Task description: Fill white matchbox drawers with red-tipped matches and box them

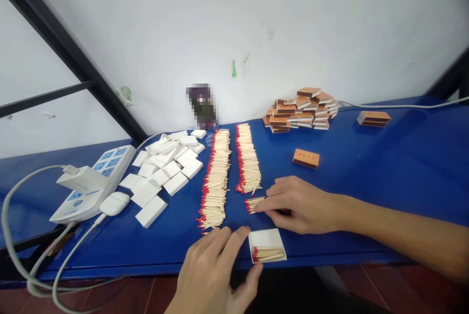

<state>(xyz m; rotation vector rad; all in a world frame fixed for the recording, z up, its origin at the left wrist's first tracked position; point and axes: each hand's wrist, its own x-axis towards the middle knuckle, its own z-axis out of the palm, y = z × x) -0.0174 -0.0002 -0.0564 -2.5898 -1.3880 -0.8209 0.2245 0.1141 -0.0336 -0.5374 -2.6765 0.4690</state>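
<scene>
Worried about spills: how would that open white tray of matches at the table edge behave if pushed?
The white tray looks thin, nearly empty: probably light, easily slid. Its shallow walls likely crush. The left hand pinches its side.

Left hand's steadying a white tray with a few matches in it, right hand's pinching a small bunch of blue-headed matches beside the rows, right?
Not quite: the head view shows red match heads, not blue. The left hand does steady the white tray holding a few matches, and the right hand pinches the small bunch beside the rows.
</scene>
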